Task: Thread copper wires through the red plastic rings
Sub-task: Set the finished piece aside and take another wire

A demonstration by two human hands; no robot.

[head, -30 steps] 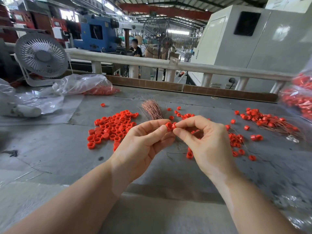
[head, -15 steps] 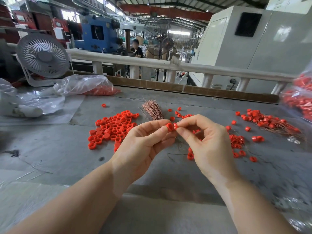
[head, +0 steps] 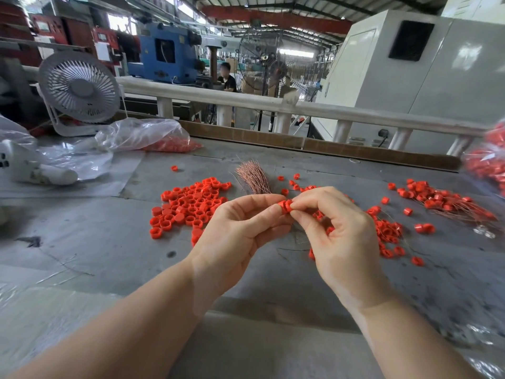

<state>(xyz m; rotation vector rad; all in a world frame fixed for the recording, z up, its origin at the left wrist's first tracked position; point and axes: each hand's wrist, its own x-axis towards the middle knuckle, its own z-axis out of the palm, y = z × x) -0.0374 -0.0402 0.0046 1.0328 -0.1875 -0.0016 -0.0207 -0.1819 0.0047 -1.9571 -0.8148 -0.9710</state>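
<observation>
While raised above the table [head: 82, 242], left hand [head: 235, 231] and right hand [head: 341, 236] pinching red rings [head: 285, 207], fingertips meeting.

Rings [head: 191, 203]: red plastic, smooth, slight sheen. Wires [head: 254, 177]: bare copper, thin, shiny. Table [head: 103, 242]: grey, matt, scuffed, stained. Bag [head: 142, 134] near far left edge: clear glossy plastic film, crinkled. Fan [head: 79, 87]: white plastic.
</observation>
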